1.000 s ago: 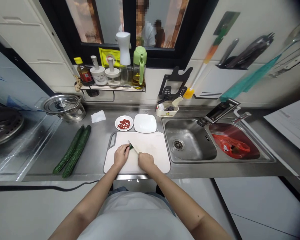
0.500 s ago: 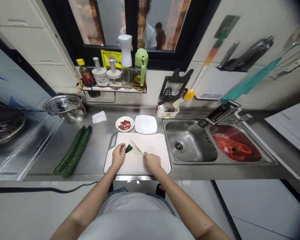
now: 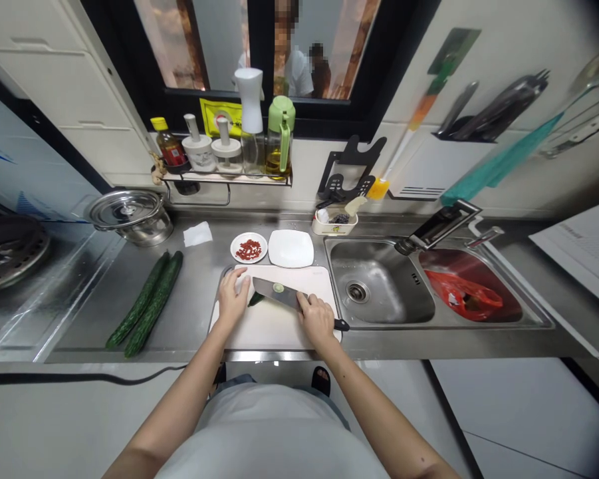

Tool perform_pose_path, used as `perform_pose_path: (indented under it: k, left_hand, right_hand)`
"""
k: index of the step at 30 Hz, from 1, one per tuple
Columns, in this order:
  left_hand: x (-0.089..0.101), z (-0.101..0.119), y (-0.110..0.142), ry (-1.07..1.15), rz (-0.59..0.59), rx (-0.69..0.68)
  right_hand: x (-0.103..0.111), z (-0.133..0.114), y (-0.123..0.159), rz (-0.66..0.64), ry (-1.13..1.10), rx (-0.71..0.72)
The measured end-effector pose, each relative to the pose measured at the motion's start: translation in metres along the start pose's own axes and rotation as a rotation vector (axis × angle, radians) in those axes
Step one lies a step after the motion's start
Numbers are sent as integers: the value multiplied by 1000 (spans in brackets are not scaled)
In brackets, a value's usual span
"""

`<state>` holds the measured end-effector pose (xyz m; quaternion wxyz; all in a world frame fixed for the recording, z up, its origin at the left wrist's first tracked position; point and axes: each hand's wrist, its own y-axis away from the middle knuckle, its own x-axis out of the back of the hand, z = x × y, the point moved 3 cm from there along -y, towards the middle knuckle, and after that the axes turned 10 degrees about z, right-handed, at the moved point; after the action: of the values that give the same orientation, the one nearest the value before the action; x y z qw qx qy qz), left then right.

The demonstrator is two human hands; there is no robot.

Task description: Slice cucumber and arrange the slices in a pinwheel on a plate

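My right hand (image 3: 318,320) is closed round a kitchen knife (image 3: 290,298) with a broad blade and a black handle. The blade lies tilted with its flat face showing, and a thin round cucumber slice (image 3: 278,287) clings to it. Just left of the blade's tip, my left hand (image 3: 233,297) has thumb and fingers apart and holds nothing. A short dark green cucumber piece (image 3: 254,299) rests on the white cutting board (image 3: 269,332), partly hidden under the blade.
Two whole cucumbers (image 3: 147,303) lie on the steel counter at left, near a lidded pot (image 3: 142,226). Behind the board stand a small plate of red bits (image 3: 249,248) and a white square plate (image 3: 291,248). At right is a double sink (image 3: 383,279) with a red bag (image 3: 463,296).
The knife has turned from edge-on to flat and lifted, now showing the slice on its blade. My left hand has let go of the cucumber piece and opened, moving slightly away from me.
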<state>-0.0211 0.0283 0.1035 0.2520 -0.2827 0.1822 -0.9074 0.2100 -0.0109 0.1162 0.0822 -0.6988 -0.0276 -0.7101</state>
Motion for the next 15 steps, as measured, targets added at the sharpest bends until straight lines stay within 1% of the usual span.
perform_pose_path:
  k: [2,3,5,7,9,12,13,15]
  left_hand:
    - [-7,17,-9,-34,-219,-151]
    - [-11,23,-11,-50,-314,-202]
    - [-19,31,-14,-89,-457,-257]
    - [-26,33,-15,-104,-547,-274]
    - [-31,34,-15,-74,-589,-279]
    - [-34,32,-14,9,-596,-260]
    - [-35,31,-13,31,-587,-233]
    - [-36,26,-12,66,-552,-135]
  right_hand:
    - [1,1,0,39,4,33]
    - [1,2,0,52,5,47]
    - [2,2,-1,69,9,72]
    - [3,3,-2,79,12,95]
    - [3,3,-2,82,13,114]
    - [2,4,-3,80,16,123]
    - [2,5,-3,79,19,120]
    - [1,7,-3,75,28,114]
